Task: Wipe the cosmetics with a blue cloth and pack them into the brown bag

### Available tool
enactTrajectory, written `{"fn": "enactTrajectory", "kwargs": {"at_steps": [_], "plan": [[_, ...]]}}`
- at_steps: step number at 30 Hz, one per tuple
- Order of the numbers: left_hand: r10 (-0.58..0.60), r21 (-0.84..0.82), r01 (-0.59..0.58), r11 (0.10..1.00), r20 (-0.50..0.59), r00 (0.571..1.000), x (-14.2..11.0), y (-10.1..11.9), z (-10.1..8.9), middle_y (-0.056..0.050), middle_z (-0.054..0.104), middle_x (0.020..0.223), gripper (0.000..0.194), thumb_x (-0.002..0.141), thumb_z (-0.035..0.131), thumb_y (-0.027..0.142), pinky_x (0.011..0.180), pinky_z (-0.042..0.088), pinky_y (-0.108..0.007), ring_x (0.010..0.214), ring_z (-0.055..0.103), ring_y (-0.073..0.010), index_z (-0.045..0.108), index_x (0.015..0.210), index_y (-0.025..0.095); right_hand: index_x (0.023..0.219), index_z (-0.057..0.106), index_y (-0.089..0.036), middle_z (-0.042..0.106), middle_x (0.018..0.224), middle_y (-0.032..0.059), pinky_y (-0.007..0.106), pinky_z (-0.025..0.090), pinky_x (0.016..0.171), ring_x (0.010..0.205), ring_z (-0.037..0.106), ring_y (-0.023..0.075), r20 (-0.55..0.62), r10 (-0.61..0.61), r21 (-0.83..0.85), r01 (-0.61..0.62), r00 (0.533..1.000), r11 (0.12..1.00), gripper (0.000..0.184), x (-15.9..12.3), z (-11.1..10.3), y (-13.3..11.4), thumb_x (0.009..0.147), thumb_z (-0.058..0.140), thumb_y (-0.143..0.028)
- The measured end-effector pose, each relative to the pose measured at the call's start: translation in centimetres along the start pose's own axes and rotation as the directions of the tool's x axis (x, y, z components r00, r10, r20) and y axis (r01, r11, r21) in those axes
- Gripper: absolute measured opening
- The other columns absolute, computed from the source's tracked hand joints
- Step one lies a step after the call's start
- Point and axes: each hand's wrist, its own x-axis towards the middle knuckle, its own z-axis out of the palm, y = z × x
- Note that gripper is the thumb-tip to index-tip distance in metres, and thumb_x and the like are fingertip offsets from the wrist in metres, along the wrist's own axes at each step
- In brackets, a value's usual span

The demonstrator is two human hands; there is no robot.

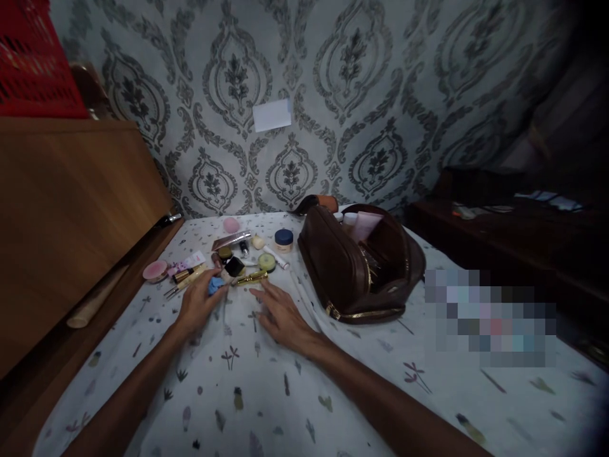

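My left hand (198, 306) rests on the patterned sheet with its fingers closed on a small blue object (215, 285). Flat on the sheet lies my right hand (280, 312), fingers stretched out, just below a gold tube (250, 278). Several cosmetics lie in front of both hands: a pink compact (155, 270), a blue-lidded jar (283, 238), a green round tin (267, 261), a silver tube (231, 240) and a pink sponge (231, 225). To the right of them an open brown zip pouch (356, 270) holds pink and white containers.
A white floral sheet (285, 393) covers the bed. A wooden headboard (61, 209) runs along the left with a red crate (28, 60) above it. A patterned wall (333, 95) stands behind. A dark table (514, 235) sits at the right.
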Motion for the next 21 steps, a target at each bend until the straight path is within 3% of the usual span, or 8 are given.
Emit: {"fn": "enactTrajectory", "kwargs": {"at_steps": [5,7,10,12,15,17,19,21], "plan": [[0.21,-0.043,-0.21,0.977,0.012,0.978,-1.9,1.5,1.1,-0.008,0.066,0.121,0.037,0.092,0.056,0.04,0.098,0.048,-0.038,0.113,0.06,-0.0241,0.057,0.124,0.022,0.143,0.044,-0.017,0.053,0.141,0.0172,0.049,0.04,0.109,0.13,0.05,0.0286,-0.085,0.069,0.136,-0.057,0.994,0.989,0.053,-0.2,0.0,0.2,0.092,0.053,-0.03],[0.311,-0.022,-0.311,0.95,0.063,0.948,-2.5,2.1,1.7,-0.009,0.066,0.118,0.036,0.093,0.056,0.041,0.095,0.05,-0.037,0.112,0.061,-0.0241,0.058,0.123,0.022,0.146,0.039,-0.016,0.058,0.135,0.0165,0.045,0.047,0.1,0.116,0.06,0.0264,-0.11,0.143,0.226,-0.115,0.984,0.967,0.059,-0.1,-0.4,0.0,0.093,0.055,-0.035],[0.394,-0.051,-0.391,0.919,0.101,0.913,-3.0,2.7,2.1,-0.009,0.067,0.112,0.036,0.093,0.056,0.046,0.091,0.051,-0.035,0.107,0.062,-0.0239,0.061,0.119,0.022,0.136,0.051,-0.014,0.068,0.117,0.013,0.036,0.053,0.081,0.094,0.066,0.0225,-0.062,0.253,0.29,-0.225,0.965,0.93,0.05,0.1,-0.9,-0.2,0.09,0.057,-0.032],[0.349,-0.091,-0.342,0.935,0.086,0.933,-3.1,3.0,1.9,-0.008,0.067,0.11,0.035,0.094,0.053,0.046,0.091,0.05,-0.035,0.105,0.062,-0.0231,0.06,0.118,0.022,0.124,0.06,-0.014,0.071,0.108,0.0102,0.034,0.052,0.076,0.089,0.065,0.021,-0.043,0.287,0.294,-0.262,0.957,0.919,0.039,0.3,-1.0,-0.3,0.087,0.059,-0.026],[0.148,-0.131,-0.149,0.98,-0.016,0.989,-2.8,3.8,1.0,-0.007,0.067,0.106,0.034,0.099,0.043,0.043,0.091,0.05,-0.036,0.099,0.064,-0.022,0.057,0.119,0.02,0.119,0.063,-0.016,0.072,0.105,0.0079,0.033,0.05,0.077,0.085,0.065,0.0187,-0.046,0.29,0.303,-0.264,0.956,0.916,0.035,0.3,-0.9,-0.2,0.085,0.062,-0.023],[0.036,-0.157,-0.053,0.986,-0.109,0.993,-2.6,4.8,0.5,-0.007,0.066,0.104,0.035,0.101,0.036,0.041,0.088,0.05,-0.036,0.096,0.064,-0.0215,0.054,0.12,0.019,0.118,0.063,-0.017,0.071,0.105,0.0072,0.032,0.05,0.079,0.087,0.065,0.0185,-0.055,0.277,0.317,-0.246,0.959,0.916,0.036,0.3,-0.7,-0.1,0.083,0.064,-0.022],[0.029,-0.177,-0.058,0.982,-0.163,0.986,-2.5,5.8,0.6,-0.007,0.065,0.106,0.034,0.101,0.032,0.039,0.087,0.05,-0.035,0.096,0.063,-0.0207,0.05,0.122,0.019,0.118,0.062,-0.019,0.071,0.103,0.0059,0.032,0.05,0.08,0.089,0.064,0.0186,-0.062,0.265,0.334,-0.23,0.962,0.914,0.038,0.2,-0.6,-0.1,0.08,0.066,-0.021],[0.133,-0.156,-0.158,0.975,-0.158,0.978,-2.5,6.7,1.4,-0.008,0.064,0.109,0.029,0.101,0.034,0.036,0.087,0.051,-0.034,0.098,0.063,-0.0198,0.048,0.121,0.02,0.121,0.06,-0.019,0.07,0.101,0.0045,0.031,0.05,0.079,0.088,0.064,0.0179,-0.062,0.256,0.349,-0.219,0.965,0.911,0.044,0.1,-0.7,-0.1,0.078,0.068,-0.019]]}}
